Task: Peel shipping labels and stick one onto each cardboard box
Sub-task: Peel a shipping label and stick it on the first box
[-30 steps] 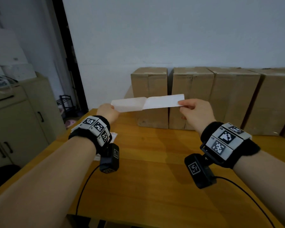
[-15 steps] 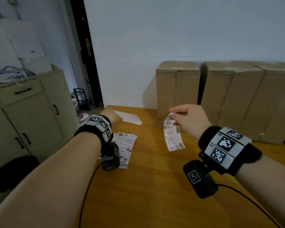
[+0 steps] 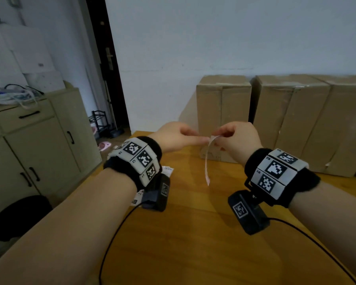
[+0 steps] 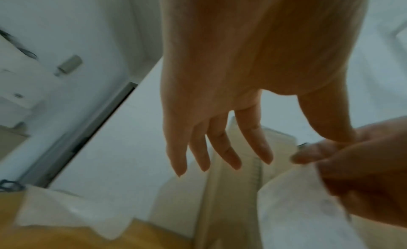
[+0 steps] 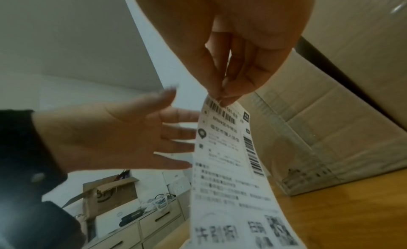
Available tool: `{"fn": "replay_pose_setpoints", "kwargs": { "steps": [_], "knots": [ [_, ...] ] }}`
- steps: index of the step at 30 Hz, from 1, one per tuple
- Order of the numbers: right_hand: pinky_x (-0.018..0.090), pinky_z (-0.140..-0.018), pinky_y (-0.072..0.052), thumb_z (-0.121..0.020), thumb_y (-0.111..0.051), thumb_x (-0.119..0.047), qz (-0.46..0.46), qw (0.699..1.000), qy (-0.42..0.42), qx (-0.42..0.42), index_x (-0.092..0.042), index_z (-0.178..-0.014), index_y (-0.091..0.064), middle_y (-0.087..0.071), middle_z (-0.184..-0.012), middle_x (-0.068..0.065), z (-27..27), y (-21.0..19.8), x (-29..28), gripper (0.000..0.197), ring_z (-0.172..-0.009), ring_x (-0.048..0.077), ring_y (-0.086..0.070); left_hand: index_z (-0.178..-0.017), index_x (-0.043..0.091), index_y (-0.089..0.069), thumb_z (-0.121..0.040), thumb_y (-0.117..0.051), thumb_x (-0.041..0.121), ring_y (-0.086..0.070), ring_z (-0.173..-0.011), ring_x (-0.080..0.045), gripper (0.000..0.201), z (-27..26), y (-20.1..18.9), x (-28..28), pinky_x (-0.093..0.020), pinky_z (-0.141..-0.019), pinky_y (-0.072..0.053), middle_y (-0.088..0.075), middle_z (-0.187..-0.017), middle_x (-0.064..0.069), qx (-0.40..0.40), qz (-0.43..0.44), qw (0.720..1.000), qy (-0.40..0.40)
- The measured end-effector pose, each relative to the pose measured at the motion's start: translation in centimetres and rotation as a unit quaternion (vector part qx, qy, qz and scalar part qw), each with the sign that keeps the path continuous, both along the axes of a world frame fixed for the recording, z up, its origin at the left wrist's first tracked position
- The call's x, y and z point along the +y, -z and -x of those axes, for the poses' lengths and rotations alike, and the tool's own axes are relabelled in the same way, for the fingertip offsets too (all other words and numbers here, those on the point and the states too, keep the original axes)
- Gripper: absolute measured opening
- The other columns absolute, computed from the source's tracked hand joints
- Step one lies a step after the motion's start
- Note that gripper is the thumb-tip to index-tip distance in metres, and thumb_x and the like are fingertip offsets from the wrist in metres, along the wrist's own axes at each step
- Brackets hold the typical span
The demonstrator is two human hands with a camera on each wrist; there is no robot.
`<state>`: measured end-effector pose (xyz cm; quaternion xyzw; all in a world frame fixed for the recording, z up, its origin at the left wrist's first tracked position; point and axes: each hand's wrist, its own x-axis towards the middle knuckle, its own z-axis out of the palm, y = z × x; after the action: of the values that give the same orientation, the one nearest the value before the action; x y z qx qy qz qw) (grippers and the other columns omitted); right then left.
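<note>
My right hand (image 3: 215,138) pinches the top edge of a printed shipping label (image 3: 206,163), which hangs edge-on above the wooden table (image 3: 193,243). The right wrist view shows thumb and fingertips (image 5: 222,96) on the label (image 5: 226,165) near its barcode. My left hand (image 3: 203,139) is open, its straight fingers (image 5: 176,139) reaching the label's upper left edge. A row of cardboard boxes stands at the back: one (image 3: 222,112) right behind the hands, more (image 3: 290,120) to its right. Under my left wrist lies a stack of labels (image 3: 167,168), mostly hidden.
A blank white sheet (image 4: 66,212) lies on the table's far left corner. Left of the table stand a beige cabinet (image 3: 39,140) and a dark doorway (image 3: 103,58). Camera cables trail from both wrists over the table. A black object (image 3: 21,217) sits on the floor.
A second ago both hands held a white strip stretched between them. My left hand then lowered to the table, and now it is back up at the label hanging from my right hand.
</note>
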<state>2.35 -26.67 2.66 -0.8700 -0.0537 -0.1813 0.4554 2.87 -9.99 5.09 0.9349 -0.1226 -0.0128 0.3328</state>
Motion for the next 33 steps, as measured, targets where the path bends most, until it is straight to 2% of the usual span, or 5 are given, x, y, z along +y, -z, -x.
{"fn": "replay_pose_setpoints", "kwargs": {
  "steps": [9,13,17,22,33],
  "knots": [
    [0.008,-0.059,-0.038,-0.081,-0.068,-0.013,-0.006,0.999,0.000,-0.036,-0.017,-0.090,-0.070,-0.061,-0.078,-0.011,2.8,-1.0,-2.3,0.010,-0.074,0.002,-0.057,-0.084,0.026,-0.065,-0.085,-0.063,0.037,-0.059,-0.071,-0.005,0.012,2.3,0.6,-4.7,-0.016,-0.056,-0.039,-0.059,-0.073,0.014,-0.128,0.009,0.992,-0.014],
    [0.005,-0.054,-0.040,-0.085,-0.065,-0.013,-0.025,0.998,0.007,-0.062,-0.024,-0.124,-0.059,-0.058,-0.098,-0.008,4.0,-1.3,-3.5,0.040,-0.080,-0.003,-0.053,-0.081,0.025,-0.066,-0.087,-0.063,0.033,-0.064,-0.072,-0.005,0.011,3.3,0.1,-6.0,-0.019,-0.062,-0.050,-0.066,-0.077,0.010,-0.118,0.088,0.989,-0.024],
    [0.021,-0.076,-0.044,-0.081,-0.070,-0.018,-0.047,0.997,0.049,-0.037,-0.021,-0.143,-0.034,-0.053,-0.122,0.001,4.2,-2.2,-5.4,0.071,-0.098,0.011,-0.053,-0.099,0.018,-0.069,-0.088,-0.062,0.029,-0.062,-0.076,-0.002,0.017,3.6,-0.5,-6.6,-0.012,-0.059,-0.043,-0.066,-0.084,0.010,-0.071,0.174,0.982,-0.034],
    [0.023,-0.072,-0.045,-0.082,-0.069,-0.023,-0.100,0.994,0.030,0.041,-0.013,-0.093,-0.066,-0.067,-0.097,-0.001,3.4,-1.2,-7.6,0.014,-0.087,0.012,-0.059,-0.103,0.024,-0.068,-0.086,-0.064,0.027,-0.056,-0.109,-0.014,0.017,3.9,-1.0,-7.4,-0.039,-0.104,-0.041,-0.067,-0.115,0.002,-0.016,0.316,0.946,-0.066],
    [0.028,-0.071,-0.049,-0.086,-0.064,-0.013,-0.143,0.988,0.057,-0.001,-0.016,-0.073,-0.053,-0.063,-0.082,0.000,1.4,-2.4,-9.7,0.017,-0.076,0.013,-0.058,-0.115,0.026,-0.065,-0.089,-0.060,0.031,-0.053,-0.109,-0.008,0.027,1.0,-2.1,-9.6,-0.034,-0.102,-0.042,-0.062,-0.118,0.011,-0.072,0.299,0.948,-0.078]
  ]
}}
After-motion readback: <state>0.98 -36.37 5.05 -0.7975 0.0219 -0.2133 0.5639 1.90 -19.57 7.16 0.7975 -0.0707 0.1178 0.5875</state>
